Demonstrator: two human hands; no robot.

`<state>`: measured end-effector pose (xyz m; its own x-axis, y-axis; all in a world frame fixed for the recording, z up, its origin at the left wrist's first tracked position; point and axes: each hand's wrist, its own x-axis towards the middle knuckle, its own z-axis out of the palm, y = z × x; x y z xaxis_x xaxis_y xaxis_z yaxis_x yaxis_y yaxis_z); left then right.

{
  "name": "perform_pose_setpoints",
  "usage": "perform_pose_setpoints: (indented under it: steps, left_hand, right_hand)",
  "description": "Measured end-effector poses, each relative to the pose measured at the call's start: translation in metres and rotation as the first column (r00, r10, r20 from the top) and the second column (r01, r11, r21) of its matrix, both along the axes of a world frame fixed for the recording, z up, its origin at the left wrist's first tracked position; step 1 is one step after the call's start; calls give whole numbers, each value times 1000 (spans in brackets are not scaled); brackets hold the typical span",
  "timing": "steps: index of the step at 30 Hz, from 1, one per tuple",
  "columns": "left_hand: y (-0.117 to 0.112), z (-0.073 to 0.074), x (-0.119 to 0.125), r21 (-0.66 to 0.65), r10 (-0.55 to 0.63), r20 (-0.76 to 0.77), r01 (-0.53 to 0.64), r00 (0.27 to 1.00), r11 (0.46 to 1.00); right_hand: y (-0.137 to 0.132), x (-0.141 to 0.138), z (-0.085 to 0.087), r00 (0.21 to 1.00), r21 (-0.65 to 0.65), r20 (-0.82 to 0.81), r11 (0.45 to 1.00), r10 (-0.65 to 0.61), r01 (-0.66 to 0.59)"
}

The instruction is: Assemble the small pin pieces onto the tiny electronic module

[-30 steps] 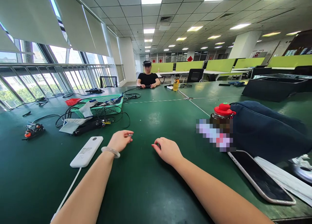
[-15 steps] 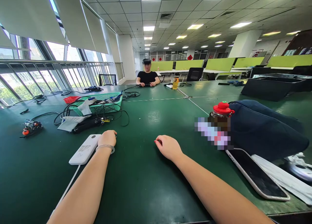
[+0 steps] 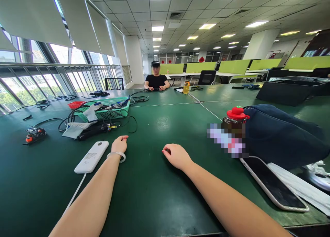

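Head view, over the green table (image 3: pixel 152 195): the left hand (image 3: pixel 120 144) shows its back, one finger pointing inward, and a pale bangle (image 3: pixel 116 153) circles the wrist; from where I stand I can't tell whether those fingers pinch anything. Nearest to it is a white device (image 3: pixel 92 157), lying flat on the tabletop just to its left and apart from it, with a white cable (image 3: pixel 76 190) trailing back toward the forearm. The right hand (image 3: pixel 177 157) is loosely curled, the thumb close to the forefinger with a narrow gap between, and whether the palm hides something I can't make out. Farther right are a red-lidded jar (image 3: pixel 235 121) and a dark blue bag (image 3: pixel 283 135), with a phone (image 3: pixel 275 183) lying in front of the bag and white paper (image 3: pixel 300 189) beside the phone. Beyond the left hand, pale cloth (image 3: pixel 90 112) hangs over the wall of a green basket (image 3: pixel 117 113). Across the table, well apart from all this, sits a person in a black top (image 3: pixel 156 82), wearing a headset (image 3: pixel 155 64)
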<state>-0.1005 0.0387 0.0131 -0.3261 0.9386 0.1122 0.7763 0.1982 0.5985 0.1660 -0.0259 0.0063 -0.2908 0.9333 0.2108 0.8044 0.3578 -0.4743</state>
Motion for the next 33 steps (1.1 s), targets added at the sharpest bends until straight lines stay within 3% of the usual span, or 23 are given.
perform_pose_setpoints:
  steps: [3,6,7,8,10,12,13,15,18,22,24,27,30,33]
  left_hand:
    - [-3,-1,22,7,-85,117,84,989,996]
    - [-16,-1,59,18,-245,222,248,944,969]
    - [-23,-1,73,28,-320,268,325,909,945]
    - [-30,-1,86,49,-437,384,455,814,889]
    - [-45,1,106,98,-542,519,583,661,806]
    - [-55,1,117,149,-598,553,638,579,756]
    - [-57,1,119,158,-612,543,645,575,747]
    - [-57,0,115,157,-621,474,634,624,757]
    - [-43,-1,94,143,-556,299,540,775,830]
    - [-17,3,50,119,-269,23,265,963,957]
    - [-6,4,28,114,-126,-41,130,991,985]
    - [4,3,8,97,-28,-33,31,999,995]
    - [8,-1,5,61,-45,8,45,999,997]
    - [9,-5,18,41,-157,63,154,986,987]
  right_hand:
    - [3,-3,-4,999,-61,-48,998,24,-27]
    - [7,-6,-9,997,-100,-72,995,-15,7]
    - [9,-6,-11,996,-104,-81,994,-31,22]
    - [11,-7,-12,995,-106,-87,994,-41,32]
    - [13,-7,-13,995,-106,-90,994,-50,41]
    - [15,-7,-14,996,-107,-78,993,-49,41]
    - [15,-6,-14,996,-107,-70,994,-47,39]
    - [16,-6,-15,997,-107,-67,993,-46,39]
    - [16,-5,-16,995,-120,-87,992,-46,35]
    - [14,-3,-15,995,-143,-100,990,-29,14]
    - [12,-3,-14,995,-143,-95,990,-10,-3]
    - [11,-2,-14,995,-134,-94,991,17,-30]
    - [11,-2,-14,994,-127,-103,991,28,-41]
    - [11,-1,-13,995,-123,-102,992,21,-34]
